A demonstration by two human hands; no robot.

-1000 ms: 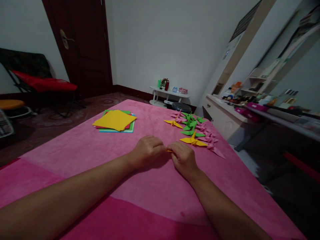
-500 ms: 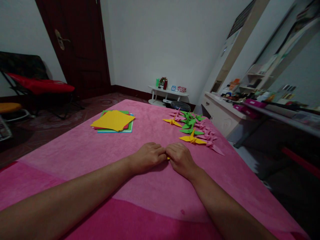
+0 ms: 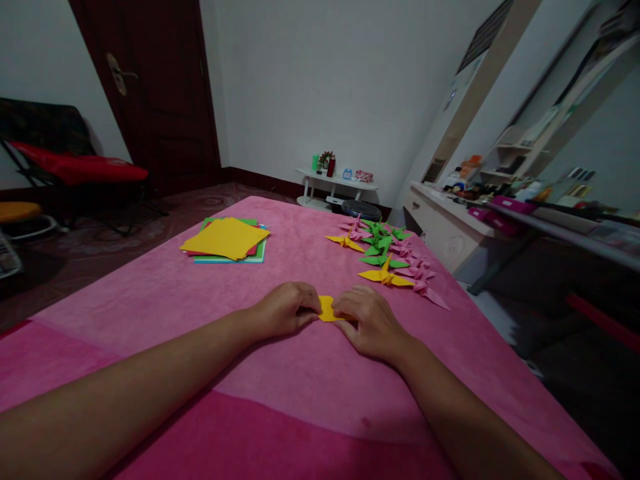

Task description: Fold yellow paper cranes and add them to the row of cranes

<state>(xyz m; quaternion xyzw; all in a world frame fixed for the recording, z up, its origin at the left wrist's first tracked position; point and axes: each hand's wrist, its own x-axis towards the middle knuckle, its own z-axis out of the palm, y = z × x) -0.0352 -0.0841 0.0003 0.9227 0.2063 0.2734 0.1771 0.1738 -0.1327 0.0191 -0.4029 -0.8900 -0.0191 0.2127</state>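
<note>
A small folded piece of yellow paper (image 3: 327, 309) lies between my two hands, low over the pink cloth (image 3: 300, 380). My left hand (image 3: 289, 308) pinches its left edge between thumb and fingers. On the other side, my right hand (image 3: 367, 321) grips the right end, its fingers covering part of the paper. Beyond my right hand sits a group of folded paper cranes: a yellow crane (image 3: 386, 275) is nearest, with green cranes (image 3: 379, 243) and pink cranes (image 3: 423, 287) crowded around it.
A stack of coloured paper squares (image 3: 225, 239), yellow on top, rests at the back left of the cloth. Past the far edge stands a low white table (image 3: 340, 182) with small items. A cluttered dresser (image 3: 445, 217) runs along the right; a red chair (image 3: 85, 167) stands left.
My hands have moved apart from each other, uncovering the yellow paper that they mostly hid before. The stack and the cranes stay where they were.
</note>
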